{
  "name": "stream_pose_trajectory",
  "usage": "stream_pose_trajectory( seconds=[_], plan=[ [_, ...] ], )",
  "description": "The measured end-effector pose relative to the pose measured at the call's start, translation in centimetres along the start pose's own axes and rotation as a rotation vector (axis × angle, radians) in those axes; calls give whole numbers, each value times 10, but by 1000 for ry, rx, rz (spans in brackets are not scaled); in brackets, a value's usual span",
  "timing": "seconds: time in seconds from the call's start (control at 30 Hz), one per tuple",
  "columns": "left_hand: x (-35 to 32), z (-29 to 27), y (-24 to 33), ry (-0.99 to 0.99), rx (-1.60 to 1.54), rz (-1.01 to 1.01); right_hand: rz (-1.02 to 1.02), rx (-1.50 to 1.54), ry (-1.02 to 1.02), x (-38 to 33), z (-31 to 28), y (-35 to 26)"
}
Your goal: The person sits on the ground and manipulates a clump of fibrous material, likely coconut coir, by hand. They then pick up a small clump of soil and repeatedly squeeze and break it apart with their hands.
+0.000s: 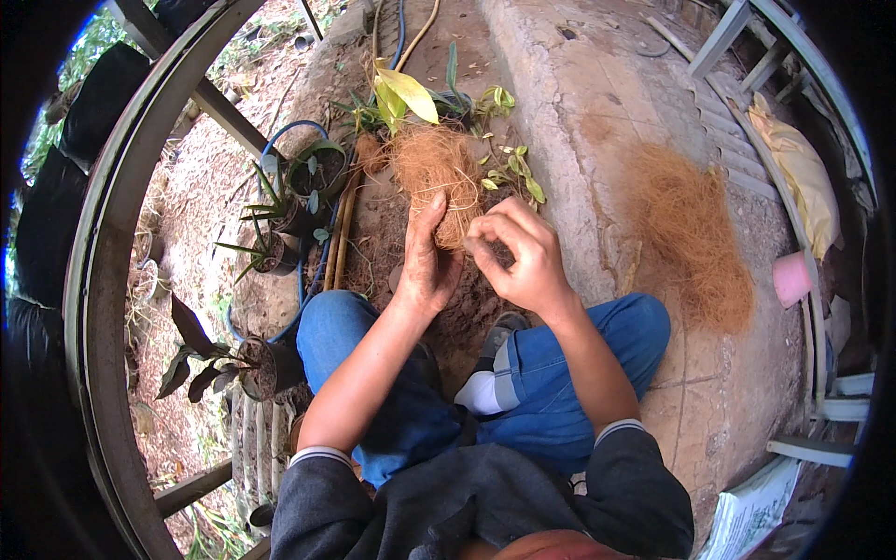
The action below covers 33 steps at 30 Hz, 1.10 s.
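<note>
A bundle of brown coconut fibre (431,161) is wrapped round the base of a plant with broad yellow-green leaves (407,97). My left hand (427,252) grips the bundle from its left and near side, thumb up along the fibre. At its right lower side my right hand (519,250) is closed, fingertips pinched together close to the fibre. A thin pale string (476,191) seems to run round the bundle toward these fingers. What exactly the right fingertips hold is too small to make out.
Loose coconut fibre (695,238) lies in a heap on the concrete ledge to the right. Potted plants (271,252) stand at the left beside a blue hose (303,280). A pink pot (792,279) is at the far right. Bare soil (457,327) lies below my hands.
</note>
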<state>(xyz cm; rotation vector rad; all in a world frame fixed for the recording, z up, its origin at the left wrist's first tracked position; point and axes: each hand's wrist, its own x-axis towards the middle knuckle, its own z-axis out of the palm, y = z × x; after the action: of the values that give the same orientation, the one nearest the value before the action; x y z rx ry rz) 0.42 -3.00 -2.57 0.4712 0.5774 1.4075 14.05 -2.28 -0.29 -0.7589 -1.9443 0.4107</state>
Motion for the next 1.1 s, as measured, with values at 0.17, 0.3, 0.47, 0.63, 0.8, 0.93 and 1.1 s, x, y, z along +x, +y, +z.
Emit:
stream_pose_trajectory(
  seconds=[0.17, 0.3, 0.47, 0.63, 0.8, 0.93, 1.1],
  plan=[
    [0, 1, 1, -41, 9, -6, -62, 46, -60, 1, 1, -4],
    [0, -6, 0, -20, 69, -17, -1, 153, -75, 1, 2, -11],
    [-4, -4, -1, 63, 115, -13, 34, 182, -71, -4, 11, -14],
    [-5, -4, -1, 63, 44, -49, 42, 142, 83, 2, -1, -14],
    [-5, -1, -1, 22, 56, -4, 164, 123, 252, 13, -11, -10],
    [-6, 0, -4, -71, -38, -9, 232, 183, 230, 4, -8, -1],
    [-7, 6, -1, -78, 24, -16, 413, 482, 380, 2, -2, -3]
  ],
)
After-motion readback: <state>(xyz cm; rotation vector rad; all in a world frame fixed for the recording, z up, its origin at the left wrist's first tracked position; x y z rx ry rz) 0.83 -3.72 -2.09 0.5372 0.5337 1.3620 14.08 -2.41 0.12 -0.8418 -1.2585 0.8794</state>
